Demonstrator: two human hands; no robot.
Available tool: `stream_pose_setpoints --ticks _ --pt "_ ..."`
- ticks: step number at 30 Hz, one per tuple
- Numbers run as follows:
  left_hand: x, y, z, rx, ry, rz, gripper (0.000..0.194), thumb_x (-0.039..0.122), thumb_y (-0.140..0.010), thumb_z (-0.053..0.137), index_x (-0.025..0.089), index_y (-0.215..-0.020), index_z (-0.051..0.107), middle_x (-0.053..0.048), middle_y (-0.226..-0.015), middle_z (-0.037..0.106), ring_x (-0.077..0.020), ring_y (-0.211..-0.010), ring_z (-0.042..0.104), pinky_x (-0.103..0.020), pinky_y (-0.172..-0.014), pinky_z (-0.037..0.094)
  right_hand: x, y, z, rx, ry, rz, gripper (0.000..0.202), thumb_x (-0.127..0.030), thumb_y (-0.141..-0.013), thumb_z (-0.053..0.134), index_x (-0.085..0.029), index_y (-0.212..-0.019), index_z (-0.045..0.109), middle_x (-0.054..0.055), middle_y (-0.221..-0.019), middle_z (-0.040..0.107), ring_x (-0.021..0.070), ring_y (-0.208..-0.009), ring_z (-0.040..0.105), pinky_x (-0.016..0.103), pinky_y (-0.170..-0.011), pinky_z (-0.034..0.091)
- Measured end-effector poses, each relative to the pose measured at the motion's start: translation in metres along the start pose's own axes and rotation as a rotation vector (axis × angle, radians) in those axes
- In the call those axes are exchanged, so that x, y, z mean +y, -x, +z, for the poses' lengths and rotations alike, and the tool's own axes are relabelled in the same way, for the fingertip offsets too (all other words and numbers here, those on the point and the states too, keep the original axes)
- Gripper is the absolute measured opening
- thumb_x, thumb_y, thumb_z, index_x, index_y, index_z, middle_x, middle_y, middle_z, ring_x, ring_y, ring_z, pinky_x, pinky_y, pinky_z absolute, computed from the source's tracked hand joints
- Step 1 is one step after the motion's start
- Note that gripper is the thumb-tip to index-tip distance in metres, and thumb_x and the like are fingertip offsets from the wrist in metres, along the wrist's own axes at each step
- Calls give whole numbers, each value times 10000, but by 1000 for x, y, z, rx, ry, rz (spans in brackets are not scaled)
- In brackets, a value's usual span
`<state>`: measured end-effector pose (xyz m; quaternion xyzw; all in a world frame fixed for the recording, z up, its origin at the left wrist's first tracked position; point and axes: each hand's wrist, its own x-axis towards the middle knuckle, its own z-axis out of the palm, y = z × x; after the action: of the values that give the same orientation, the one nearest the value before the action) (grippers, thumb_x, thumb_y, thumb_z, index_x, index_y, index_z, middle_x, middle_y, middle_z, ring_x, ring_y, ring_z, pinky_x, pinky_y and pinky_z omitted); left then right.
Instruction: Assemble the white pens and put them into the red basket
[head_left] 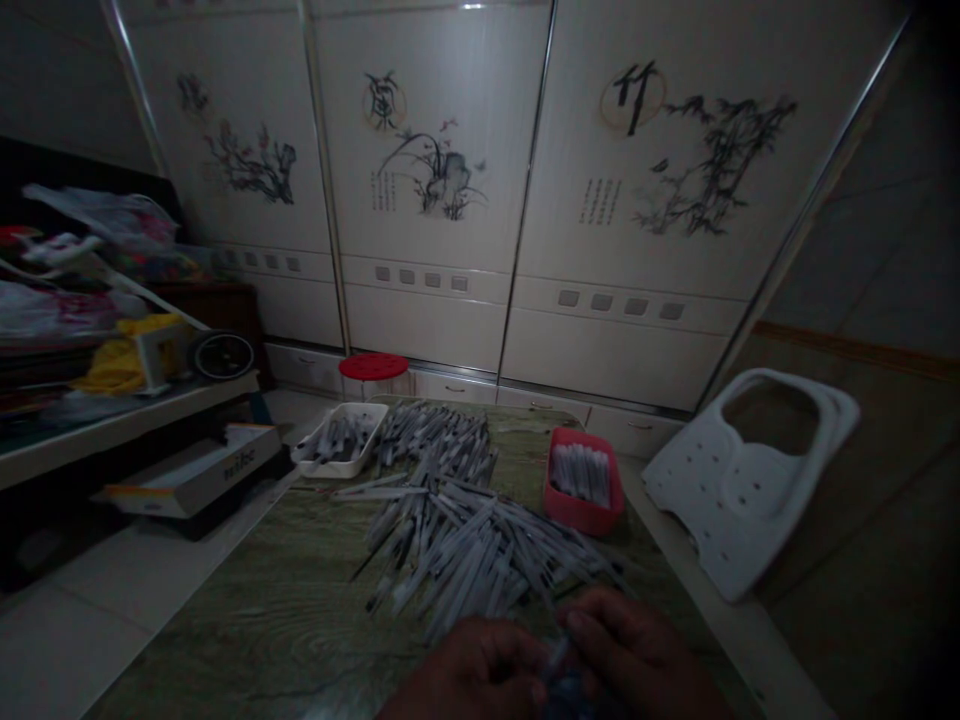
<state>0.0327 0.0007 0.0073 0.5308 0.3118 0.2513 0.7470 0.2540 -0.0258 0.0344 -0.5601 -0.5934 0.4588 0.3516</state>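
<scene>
Biggest 1st: 3 door panels (450, 330) w/ ink-style art, beyond far edge of my tbl (247, 610), 1 of those. 1 white plastic seat (727, 510) standing off the R edge, prob. there so my elbows have room. 1 sprawling heap of slim pen-like tubes (480, 550), from nr far edge down past mid surface; too many & too dim to count, prob. central so either hand reaches. 1 red stool (373, 366) past far edge, L of ctr. 1 white tray (330, 469) at far-L corner, loose tubes inside, can't count. 1 pinkish-red bin (581, 515) by R edge, twd far-R corner; its tubes sit packed parallel, prob. to keep 'em lined up, no. unclear. My 2 hands over near-R part of surface: L hand (480, 668) & R hand (637, 650), fingertips of both pinched on 1 small pale piece (559, 655) btwn them, just this side of heap; held close in, prob. for finer ctrl. Bluish stuff (566, 697) under it, too blurry to ID; can't tell if same item.
</scene>
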Motion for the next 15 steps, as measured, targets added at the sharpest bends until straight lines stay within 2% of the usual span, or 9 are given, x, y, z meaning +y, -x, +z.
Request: stream_pose_setpoints --ticks 4,7,10,12,15 --pt "5 -2 4 57 -106 22 481 582 -746 785 147 -949 817 -32 -757 634 -127 -654 459 -246 -618 329 1 -2 4 72 -15 -9 472 -626 -935 555 -205 -754 669 -21 -628 627 149 -595 585 269 -601 423" --pt "12 -1 6 13 -17 0 429 535 -755 793 152 -946 815 -34 -765 649 -131 -652 465 -241 -611 339 0 -2 4 86 -47 -1 470 -628 -939 549 -199 -808 691 -12 -652 655 146 -591 589 270 -604 434" --pt "12 1 5 -8 95 -21 371 479 -755 811 162 -949 813 -51 -831 685 -139 -695 518 -235 -649 369 -1 0 3 24 -115 -1 448 -617 -929 574 -197 -942 727 11 -743 718 152 -640 602 272 -635 448" --pt "7 1 4 -19 106 -27 375 484 -751 817 168 -952 807 -40 -819 674 -127 -673 507 -231 -642 361 -1 1 2 10 -120 -9 441 -610 -925 585 -194 -896 727 11 -731 712 150 -644 588 270 -642 439" --pt "1 -1 1 -22 -6 34 404 531 -772 788 169 -951 793 -14 -763 630 -117 -641 474 -234 -617 335 -1 1 1 20 -75 -20 461 -607 -932 572 -189 -776 688 3 -692 668 150 -642 567 267 -630 416"
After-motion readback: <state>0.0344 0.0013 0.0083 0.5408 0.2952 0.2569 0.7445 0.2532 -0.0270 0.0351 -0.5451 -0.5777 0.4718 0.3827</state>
